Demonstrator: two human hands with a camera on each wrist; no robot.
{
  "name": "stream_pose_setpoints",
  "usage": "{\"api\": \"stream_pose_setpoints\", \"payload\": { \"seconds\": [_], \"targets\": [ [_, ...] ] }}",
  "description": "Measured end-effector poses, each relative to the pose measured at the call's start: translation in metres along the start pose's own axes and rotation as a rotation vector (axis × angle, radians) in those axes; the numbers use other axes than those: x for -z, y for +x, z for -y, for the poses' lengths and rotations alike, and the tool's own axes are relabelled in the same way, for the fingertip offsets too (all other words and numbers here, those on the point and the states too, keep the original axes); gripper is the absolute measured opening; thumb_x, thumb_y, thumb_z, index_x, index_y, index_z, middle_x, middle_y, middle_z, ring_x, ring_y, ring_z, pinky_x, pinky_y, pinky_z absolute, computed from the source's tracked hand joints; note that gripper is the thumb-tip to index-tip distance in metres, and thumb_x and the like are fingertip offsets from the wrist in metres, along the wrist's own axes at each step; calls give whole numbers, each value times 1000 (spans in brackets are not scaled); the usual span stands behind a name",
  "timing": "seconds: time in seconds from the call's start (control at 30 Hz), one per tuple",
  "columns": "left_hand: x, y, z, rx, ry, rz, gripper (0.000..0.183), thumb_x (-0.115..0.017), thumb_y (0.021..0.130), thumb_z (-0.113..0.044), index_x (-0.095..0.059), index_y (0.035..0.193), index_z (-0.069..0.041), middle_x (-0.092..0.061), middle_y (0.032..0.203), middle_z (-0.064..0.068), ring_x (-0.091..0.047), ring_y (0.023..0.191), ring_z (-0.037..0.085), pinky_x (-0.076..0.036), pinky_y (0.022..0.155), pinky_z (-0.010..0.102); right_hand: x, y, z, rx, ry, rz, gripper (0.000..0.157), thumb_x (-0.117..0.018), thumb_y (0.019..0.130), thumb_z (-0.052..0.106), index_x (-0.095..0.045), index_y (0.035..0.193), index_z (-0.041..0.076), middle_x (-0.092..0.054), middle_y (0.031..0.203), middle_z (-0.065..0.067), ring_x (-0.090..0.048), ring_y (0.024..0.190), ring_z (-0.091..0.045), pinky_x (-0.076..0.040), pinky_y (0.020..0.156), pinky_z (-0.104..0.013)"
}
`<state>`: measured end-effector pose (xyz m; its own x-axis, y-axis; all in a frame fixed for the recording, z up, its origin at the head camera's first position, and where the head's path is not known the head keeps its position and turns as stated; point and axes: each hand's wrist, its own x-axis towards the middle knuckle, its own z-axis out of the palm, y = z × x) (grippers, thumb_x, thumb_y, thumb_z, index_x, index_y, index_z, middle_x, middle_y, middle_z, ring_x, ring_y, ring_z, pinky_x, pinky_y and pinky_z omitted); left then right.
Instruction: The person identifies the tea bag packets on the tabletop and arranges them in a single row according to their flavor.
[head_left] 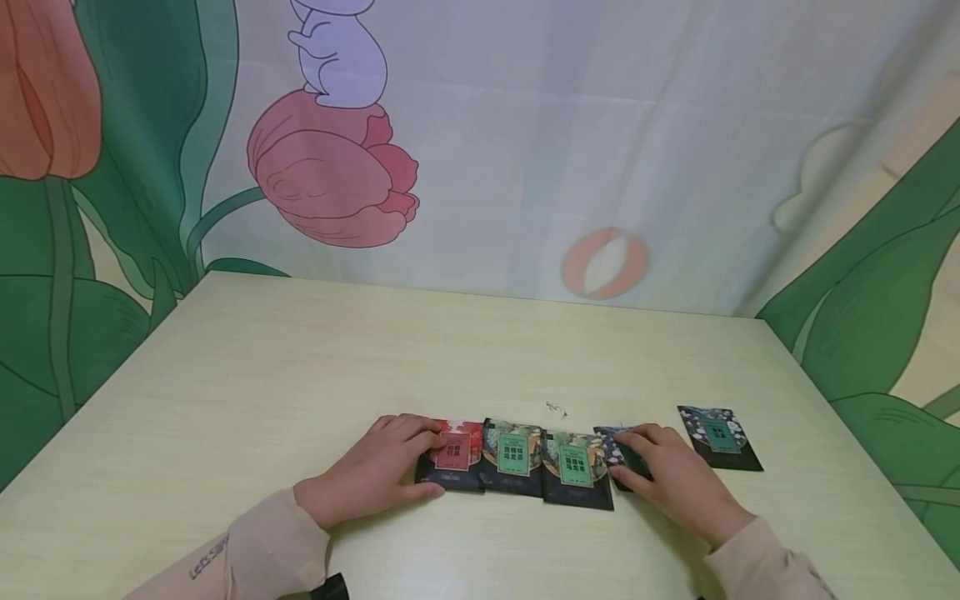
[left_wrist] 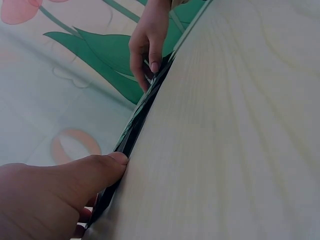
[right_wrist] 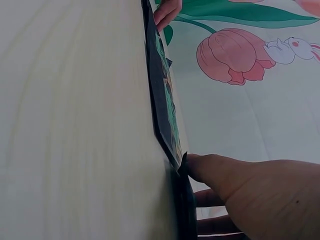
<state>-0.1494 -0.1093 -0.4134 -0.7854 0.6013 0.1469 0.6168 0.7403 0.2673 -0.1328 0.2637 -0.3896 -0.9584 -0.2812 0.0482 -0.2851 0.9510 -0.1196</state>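
Several flat tea sachets lie side by side in a row in the head view. At the left end is a red and black sachet (head_left: pixel 463 452); my left hand (head_left: pixel 363 475) grips its left side, thumb at the near edge and fingers on top. Two green-labelled sachets, one (head_left: pixel 512 454) beside the red and another (head_left: pixel 576 468) further right and slightly nearer, fill the middle. My right hand (head_left: pixel 675 479) holds a dark blue floral sachet (head_left: pixel 611 446) at the right end, covering most of it. In the right wrist view, the thumb (right_wrist: pixel 205 167) presses at the sachets' meeting edges.
A second dark blue floral sachet (head_left: pixel 720 437) lies apart, to the right of my right hand. Small dark marks (head_left: pixel 556 409) show on the pale wooden table (head_left: pixel 300 367) behind the row. A printed curtain (head_left: pixel 487 167) hangs along the table's back edge.
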Motion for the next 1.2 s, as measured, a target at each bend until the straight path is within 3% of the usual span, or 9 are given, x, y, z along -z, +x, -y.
{"api": "stream_pose_setpoints", "payload": {
  "seconds": [0.4, 1.2],
  "targets": [
    [1, 0, -1, 2, -6, 1, 59, -70, 83, -49, -60, 128, -12, -54, 135, 3, -48, 127, 23, -36, 110, 45, 1, -3, 4, -21, -7, 42, 52, -67, 88, 41, -61, 129, 9, -59, 126, -16, -55, 116, -36, -48, 96, -52],
    [2, 0, -2, 5, 2, 8, 58, -70, 83, -49, -61, 127, -12, -55, 134, 3, -48, 126, 23, -37, 109, 45, -1, -10, 11, -53, -63, -9, 48, -68, 87, 37, -64, 121, 5, -61, 117, -17, -59, 108, -34, -51, 92, -49]
  ]
}}
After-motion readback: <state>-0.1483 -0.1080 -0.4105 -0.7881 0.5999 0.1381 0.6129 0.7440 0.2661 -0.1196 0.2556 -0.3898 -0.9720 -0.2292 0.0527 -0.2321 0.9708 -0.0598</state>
